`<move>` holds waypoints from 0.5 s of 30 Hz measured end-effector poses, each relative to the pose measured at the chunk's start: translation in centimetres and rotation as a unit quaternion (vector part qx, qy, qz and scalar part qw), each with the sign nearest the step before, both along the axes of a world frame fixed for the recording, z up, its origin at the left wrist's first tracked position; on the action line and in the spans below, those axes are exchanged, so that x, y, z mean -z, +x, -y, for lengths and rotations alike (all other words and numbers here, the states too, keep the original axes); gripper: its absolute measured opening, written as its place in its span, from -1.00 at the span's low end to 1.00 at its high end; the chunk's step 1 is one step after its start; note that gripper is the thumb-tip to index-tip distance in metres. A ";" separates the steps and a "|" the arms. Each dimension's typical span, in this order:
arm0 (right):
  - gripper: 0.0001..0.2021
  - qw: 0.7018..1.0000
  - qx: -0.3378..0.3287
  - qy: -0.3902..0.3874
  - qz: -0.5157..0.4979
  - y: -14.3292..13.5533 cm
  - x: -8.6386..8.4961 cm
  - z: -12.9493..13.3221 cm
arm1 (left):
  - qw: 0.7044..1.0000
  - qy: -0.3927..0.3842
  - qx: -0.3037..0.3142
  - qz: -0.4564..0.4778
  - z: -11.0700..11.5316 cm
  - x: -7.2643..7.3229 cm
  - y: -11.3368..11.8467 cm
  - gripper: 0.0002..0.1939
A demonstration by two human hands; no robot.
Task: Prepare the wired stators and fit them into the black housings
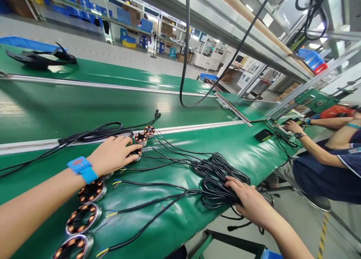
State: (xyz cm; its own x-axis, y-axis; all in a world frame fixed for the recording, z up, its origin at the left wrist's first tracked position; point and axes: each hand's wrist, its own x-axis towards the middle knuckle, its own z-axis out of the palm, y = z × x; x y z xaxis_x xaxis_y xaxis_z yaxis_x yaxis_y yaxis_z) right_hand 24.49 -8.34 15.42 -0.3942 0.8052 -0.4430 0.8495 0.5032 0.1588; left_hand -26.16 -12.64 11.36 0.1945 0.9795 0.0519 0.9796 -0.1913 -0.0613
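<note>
My left hand, with a blue wrist strap, reaches over a row of copper-wound rings. Its thumb and fingers are round one ring near the far end of the row. Two more rings, one and a farther one, stand just beyond. Nearer me lie several larger-looking rings, such as this one. At the mat's right edge, my right hand is closed on a bundle of coiled black cables. Their leads run left and end in yellow and blue wires.
More black cable lies behind my left hand on the white strip. A black cable loop hangs ahead. At right, a co-worker's hands handle a dark item. A stool stands below.
</note>
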 end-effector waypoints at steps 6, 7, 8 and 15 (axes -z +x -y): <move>-0.09 0.993 0.034 0.107 -0.042 0.9 2.4 0.4 | 0.999 0.013 -0.026 -0.023 0.0 0.7 0.1 -0.39; 0.07 0.991 0.052 0.115 -0.047 0.9 2.6 0.1 | 0.999 0.009 -0.022 -0.022 0.1 0.6 0.3 -0.39; 0.21 0.990 0.069 0.111 -0.047 0.9 2.7 -0.4 | 0.999 0.006 -0.019 -0.024 0.2 0.3 0.7 -0.40; 0.38 0.996 0.076 0.006 -0.046 1.6 3.1 -3.2 | 0.990 -0.036 -0.113 -0.082 0.2 -1.1 4.5 -0.48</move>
State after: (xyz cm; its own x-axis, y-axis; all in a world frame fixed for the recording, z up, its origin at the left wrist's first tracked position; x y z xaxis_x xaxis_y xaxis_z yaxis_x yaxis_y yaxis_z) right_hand 26.13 -5.11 12.30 -0.3061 0.8634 -0.4011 0.9270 0.3663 0.0810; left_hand -21.63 -12.82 12.44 -0.0309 0.9990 -0.0332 0.9760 0.0229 -0.2167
